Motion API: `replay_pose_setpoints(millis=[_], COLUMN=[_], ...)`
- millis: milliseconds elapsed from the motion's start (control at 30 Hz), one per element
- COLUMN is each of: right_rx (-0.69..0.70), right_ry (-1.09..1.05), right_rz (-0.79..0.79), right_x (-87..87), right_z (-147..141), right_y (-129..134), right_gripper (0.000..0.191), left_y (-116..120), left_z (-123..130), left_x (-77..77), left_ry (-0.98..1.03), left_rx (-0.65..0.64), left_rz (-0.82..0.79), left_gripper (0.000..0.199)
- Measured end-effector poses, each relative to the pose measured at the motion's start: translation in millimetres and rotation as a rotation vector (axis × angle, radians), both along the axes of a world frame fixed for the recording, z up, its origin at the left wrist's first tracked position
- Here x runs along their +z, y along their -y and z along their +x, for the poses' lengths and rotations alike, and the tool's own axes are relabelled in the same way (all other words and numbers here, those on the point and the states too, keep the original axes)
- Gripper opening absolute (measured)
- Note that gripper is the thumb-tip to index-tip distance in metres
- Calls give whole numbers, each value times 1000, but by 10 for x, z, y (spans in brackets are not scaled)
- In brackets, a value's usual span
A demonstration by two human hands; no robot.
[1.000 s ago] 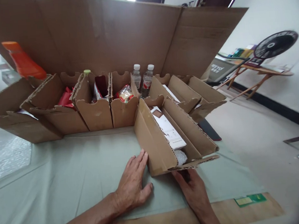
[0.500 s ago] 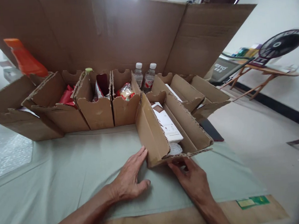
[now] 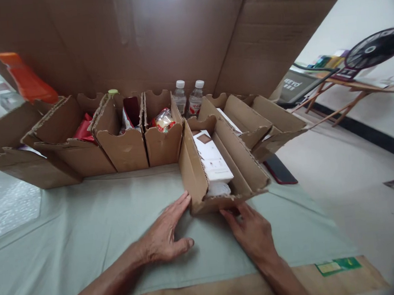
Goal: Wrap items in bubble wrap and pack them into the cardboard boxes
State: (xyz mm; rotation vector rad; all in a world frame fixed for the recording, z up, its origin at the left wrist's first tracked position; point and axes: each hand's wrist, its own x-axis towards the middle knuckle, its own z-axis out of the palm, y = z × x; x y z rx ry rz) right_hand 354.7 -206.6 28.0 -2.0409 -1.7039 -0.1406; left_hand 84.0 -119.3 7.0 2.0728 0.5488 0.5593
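Observation:
A cardboard bin [image 3: 192, 175] stands forward of the row of bins, angled on the green cloth. In it lie a white printed box [image 3: 215, 162] and a clear plastic item [image 3: 218, 190] near its front wall. My left hand [image 3: 163, 234] is open, thumb spread, with its fingertips at the bin's front left corner. At the bin's front lower edge, my right hand [image 3: 251, 229] has its fingers bent and closed on the cardboard; some fingertips are hidden there.
More cardboard bins [image 3: 125, 151] line the back, holding a red packet [image 3: 84, 128] and a wrapped snack [image 3: 164, 119]. Behind stand two clear bottles [image 3: 196, 97], an orange bottle [image 3: 29, 79] and a tall cardboard panel [image 3: 106, 41]. A dark flat object [image 3: 280, 169] lies right; a fan [image 3: 371, 49] stands beyond.
The bin's front end has swung slightly left and away from me, showing more of the dark flat object. Both hands have stayed against the bin. The view has shifted a little.

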Motion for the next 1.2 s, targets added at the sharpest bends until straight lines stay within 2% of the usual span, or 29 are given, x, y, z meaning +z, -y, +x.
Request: replay_pose_setpoints(millis=[100, 167, 300, 533, 667, 767, 900, 1000, 1100, 1200], right_rx=[-139, -185, -190, -204, -208, -186, 2, 174, 233, 233], right_ry=[64, 79, 86, 84, 84, 89, 118, 141, 135, 97], right_rz=[-216, -303, -366, -411, -388, -344, -242, -154, -74, 10], right_x=[114, 167, 172, 137, 105, 54, -13, -65, -150, -251], right_z=[62, 71, 22, -10, 16, -7, -131, -238, -275, -198], right_y=[-329, -553, -864, -1143, -1326, -1334, -1171, -1099, -1127, -1170], right_gripper=[38, 41, 39, 37, 40, 41, 32, 43, 49, 38], left_y=[38, 67, 87, 78, 79, 80, 89, 101, 110, 117], left_z=[14, 23, 28, 18, 29, 42, 70, 105, 141, 163], left_x=[5, -7, -51, -53, -9, 9, 15, 37, 79, 114], left_ry=[-37, -53, -62, -121, -156, -169, -179, -222, -276, -298], left_rx=[15, 27, 37, 8, -1, -13, -35, -51, -67, -72], left_rz=[16, 35, 42, 108, 129, 157, 208, 245, 264, 277], left_gripper=[91, 88, 81, 70, 64, 62, 59, 57, 56, 58])
